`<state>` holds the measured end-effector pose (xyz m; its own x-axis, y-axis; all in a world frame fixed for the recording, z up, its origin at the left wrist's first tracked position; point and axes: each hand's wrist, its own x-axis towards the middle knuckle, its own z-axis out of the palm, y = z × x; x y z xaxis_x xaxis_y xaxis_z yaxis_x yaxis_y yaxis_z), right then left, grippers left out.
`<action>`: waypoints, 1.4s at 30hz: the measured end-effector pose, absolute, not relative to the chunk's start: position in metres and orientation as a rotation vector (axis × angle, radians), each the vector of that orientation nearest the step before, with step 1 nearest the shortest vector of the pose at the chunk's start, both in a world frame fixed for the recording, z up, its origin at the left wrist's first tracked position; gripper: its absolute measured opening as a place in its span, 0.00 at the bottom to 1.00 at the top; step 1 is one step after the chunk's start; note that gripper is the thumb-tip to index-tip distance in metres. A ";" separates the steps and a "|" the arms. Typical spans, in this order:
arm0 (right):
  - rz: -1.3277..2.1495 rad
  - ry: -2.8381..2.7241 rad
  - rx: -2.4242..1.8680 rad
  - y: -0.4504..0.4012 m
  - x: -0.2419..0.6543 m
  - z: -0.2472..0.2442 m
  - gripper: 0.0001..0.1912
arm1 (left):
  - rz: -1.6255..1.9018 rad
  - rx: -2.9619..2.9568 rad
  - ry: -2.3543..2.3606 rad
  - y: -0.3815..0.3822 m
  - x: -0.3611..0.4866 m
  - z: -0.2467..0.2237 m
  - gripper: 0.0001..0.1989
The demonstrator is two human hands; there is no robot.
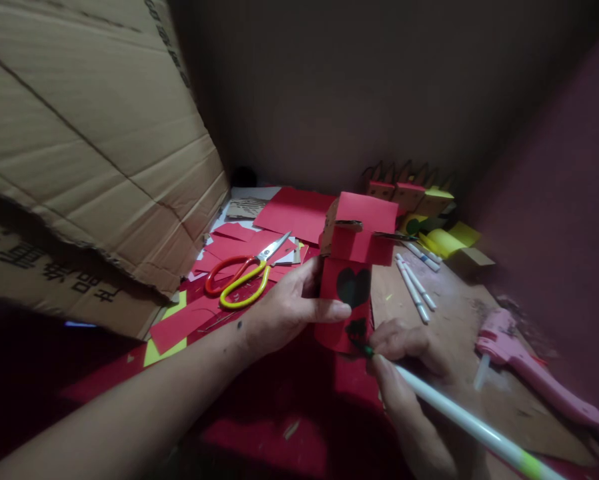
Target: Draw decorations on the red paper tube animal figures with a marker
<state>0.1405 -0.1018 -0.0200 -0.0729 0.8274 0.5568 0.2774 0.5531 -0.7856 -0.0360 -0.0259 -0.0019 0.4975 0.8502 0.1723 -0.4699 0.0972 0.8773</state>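
My left hand [299, 303] grips a red paper-covered cardboard figure [329, 283], its thumb pressed across the front. The figure has a boxy upper part and a rounded lower body. A dark heart [353, 287] is marked on the body, with a second dark patch [355, 328] below it. My right hand [409, 380] is closed around a white marker [459, 410] with a green tip. That tip touches or nearly touches the body at the lower patch; the exact contact is hard to see. Part of the right hand is dim and blurred.
Red-and-yellow-handled scissors [244, 280] lie on red paper scraps [224, 250] at left. A large cardboard sheet [104, 133] stands on the left. Several markers [414, 290], a pink glue gun [519, 360] and yellow paper [447, 240] lie at right. Small cardboard figures [402, 193] stand behind.
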 end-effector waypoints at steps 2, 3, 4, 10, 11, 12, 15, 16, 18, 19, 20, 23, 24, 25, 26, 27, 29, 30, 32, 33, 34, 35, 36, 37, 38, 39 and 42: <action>0.589 -1.644 -0.941 -0.102 0.141 -0.021 0.09 | 1.030 1.079 0.435 -0.026 -0.036 -0.002 0.21; 0.590 -1.649 -0.931 -0.102 0.141 -0.021 0.09 | 1.030 1.081 0.436 -0.026 -0.036 -0.002 0.21; 0.597 -1.649 -0.923 -0.103 0.141 -0.022 0.09 | 1.029 1.082 0.436 -0.026 -0.036 -0.002 0.21; 0.611 -1.641 -0.918 -0.101 0.141 -0.021 0.10 | 1.023 1.098 0.438 -0.025 -0.036 -0.002 0.22; 0.599 -1.643 -0.916 -0.101 0.141 -0.020 0.10 | 1.024 1.103 0.445 -0.025 -0.036 -0.001 0.21; 0.592 -1.646 -0.908 -0.101 0.141 -0.020 0.10 | 1.028 1.106 0.451 -0.026 -0.036 -0.001 0.21; 0.601 -1.651 -0.905 -0.101 0.141 -0.019 0.10 | 1.041 1.106 0.463 -0.027 -0.035 -0.001 0.21; 0.606 -1.652 -0.907 -0.101 0.142 -0.019 0.10 | 1.042 1.104 0.465 -0.027 -0.035 -0.001 0.21; 0.611 -1.643 -0.922 -0.101 0.142 -0.019 0.10 | 1.044 1.091 0.467 -0.027 -0.035 -0.001 0.21; 0.619 -1.638 -0.923 -0.101 0.142 -0.020 0.10 | 1.043 1.086 0.466 -0.027 -0.035 -0.002 0.21; 0.632 -1.633 -0.920 -0.101 0.142 -0.020 0.10 | 1.041 1.082 0.464 -0.027 -0.035 -0.002 0.21; 0.676 -1.611 -0.918 -0.101 0.141 -0.021 0.10 | 1.037 1.076 0.457 -0.026 -0.035 -0.003 0.22; 0.683 -1.599 -0.916 -0.101 0.141 -0.021 0.10 | 1.035 1.078 0.453 -0.026 -0.035 -0.003 0.22; 0.687 -1.585 -0.917 -0.101 0.141 -0.022 0.10 | 1.034 1.079 0.452 -0.026 -0.035 -0.003 0.22; 0.687 -1.573 -0.912 -0.101 0.141 -0.022 0.10 | 1.034 1.079 0.451 -0.026 -0.035 -0.002 0.22; 0.690 -1.562 -0.908 -0.101 0.140 -0.022 0.10 | 1.034 1.078 0.453 -0.026 -0.035 -0.002 0.22; 0.678 -1.543 -0.902 -0.101 0.140 -0.022 0.10 | 1.035 1.073 0.458 -0.026 -0.035 -0.002 0.22; 0.667 -1.539 -0.902 -0.101 0.139 -0.021 0.10 | 1.039 1.070 0.460 -0.026 -0.035 -0.002 0.22; 0.644 -1.539 -0.909 -0.101 0.139 -0.021 0.10 | 1.043 1.066 0.455 -0.026 -0.035 -0.003 0.22; 0.629 -1.542 -0.909 -0.101 0.138 -0.020 0.10 | 1.043 1.064 0.452 -0.026 -0.035 -0.003 0.22; 0.621 -1.548 -0.910 -0.101 0.138 -0.020 0.10 | 1.040 1.064 0.449 -0.026 -0.035 -0.003 0.22; 0.616 -1.554 -0.915 -0.101 0.138 -0.020 0.10 | 1.039 1.064 0.447 -0.026 -0.035 -0.003 0.22; 0.613 -1.560 -0.921 -0.102 0.138 -0.020 0.10 | 1.036 1.067 0.446 -0.026 -0.035 -0.003 0.21; 0.608 -1.560 -0.930 -0.102 0.138 -0.020 0.10 | 1.035 1.070 0.444 -0.026 -0.035 -0.003 0.21; 0.604 -1.562 -0.937 -0.102 0.138 -0.020 0.10 | 1.035 1.073 0.442 -0.026 -0.035 -0.003 0.21; 0.600 -1.559 -0.946 -0.102 0.138 -0.020 0.09 | 1.037 1.074 0.440 -0.026 -0.036 -0.002 0.21; 0.572 -1.545 -0.957 -0.102 0.137 -0.020 0.09 | 1.036 1.063 0.428 -0.026 -0.036 -0.001 0.20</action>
<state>0.1375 -0.1017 -0.0201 0.0068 0.8244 0.5659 0.2577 0.5454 -0.7976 -0.0358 -0.0264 -0.0013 0.4871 0.8562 0.1722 -0.4846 0.1010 0.8689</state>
